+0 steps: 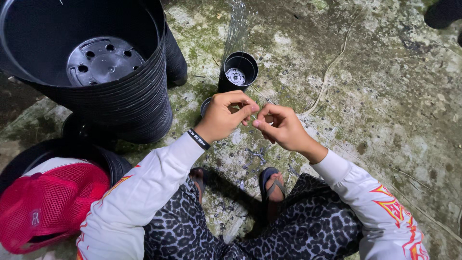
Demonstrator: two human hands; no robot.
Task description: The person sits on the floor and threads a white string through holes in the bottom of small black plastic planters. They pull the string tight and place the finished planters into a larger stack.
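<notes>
My left hand [225, 115] and my right hand [284, 127] meet in front of me, fingertips pinched together and touching. Whatever sits between the fingertips is too small to make out. A black wristband circles my left wrist. Just beyond the hands a small black plastic pot [239, 72] stands upright on the ground. The rim of another small round pot [205, 105] shows under my left hand. A clear plastic sleeve [237, 24] rises behind the small pot.
A tall stack of large black pots [115, 82] fills the upper left. A red mesh cap [45, 204] rests on black pots at the lower left. A pale cord [332, 62] runs over the mossy concrete ground. My feet in sandals [272, 185] are below the hands.
</notes>
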